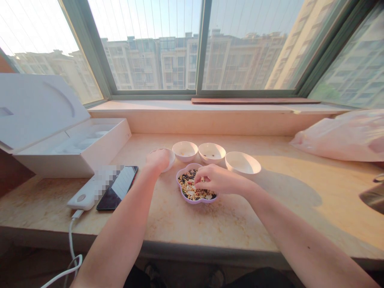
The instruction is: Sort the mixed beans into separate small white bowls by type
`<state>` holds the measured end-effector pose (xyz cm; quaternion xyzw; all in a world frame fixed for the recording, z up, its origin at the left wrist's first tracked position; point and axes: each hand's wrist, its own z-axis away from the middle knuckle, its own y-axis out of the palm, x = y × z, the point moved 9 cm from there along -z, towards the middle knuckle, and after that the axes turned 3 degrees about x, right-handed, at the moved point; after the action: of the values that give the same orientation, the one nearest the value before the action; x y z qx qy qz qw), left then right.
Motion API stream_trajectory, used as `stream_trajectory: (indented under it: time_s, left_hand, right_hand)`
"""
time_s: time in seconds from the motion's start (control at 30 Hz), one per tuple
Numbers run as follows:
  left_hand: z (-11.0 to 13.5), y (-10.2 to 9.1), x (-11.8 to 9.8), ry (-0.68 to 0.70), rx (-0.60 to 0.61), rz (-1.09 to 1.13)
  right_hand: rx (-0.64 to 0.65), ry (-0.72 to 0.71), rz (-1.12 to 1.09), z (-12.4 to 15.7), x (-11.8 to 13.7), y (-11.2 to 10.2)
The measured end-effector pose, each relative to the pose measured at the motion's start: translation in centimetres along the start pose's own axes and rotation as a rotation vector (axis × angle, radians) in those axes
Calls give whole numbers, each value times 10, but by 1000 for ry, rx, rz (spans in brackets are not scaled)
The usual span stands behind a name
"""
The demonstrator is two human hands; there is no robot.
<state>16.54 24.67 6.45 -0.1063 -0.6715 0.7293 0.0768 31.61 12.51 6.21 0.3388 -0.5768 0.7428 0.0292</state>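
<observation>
So, at lower centre of the frame, my right hand (219,179) has its fingers (200,175) pinched together over the mixed beans (189,188) in a lilac flower-shaped dish (195,202). My left hand (158,160) sits clenched at the rim of a small white bowl (171,157), and I cannot tell whether either hand grips anything

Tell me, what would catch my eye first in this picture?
A big window fills the top of the view, with apartment blocks behind it. Below, on a stone ledge, the right hand reaches into a flower-shaped dish of mixed beans, while the left hand sits on the nearest of four small white bowls.
</observation>
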Motion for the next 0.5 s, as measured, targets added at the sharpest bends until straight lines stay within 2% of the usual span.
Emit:
stream_trajectory:
  time_s: [0.13,0.23,0.3,0.37,0.5]
  left_hand:
    - [2,-5,2,-45,-38,14]
    - [6,-18,-4,-11,-142,82]
    - [10,-30,-19,115,-241,165]
    - [18,-39,-40,321,-322,293]
    - [38,-46,-78,685,-346,565]
  right_hand:
    - [-67,-26,23,1,7,-7]
    - [-148,38,-35,2,2,-15]
    - [-218,101,-102,4,-5,-22]
    - [-296,128,-189,5,-11,-28]
    - [-420,61,-419,6,-17,-40]
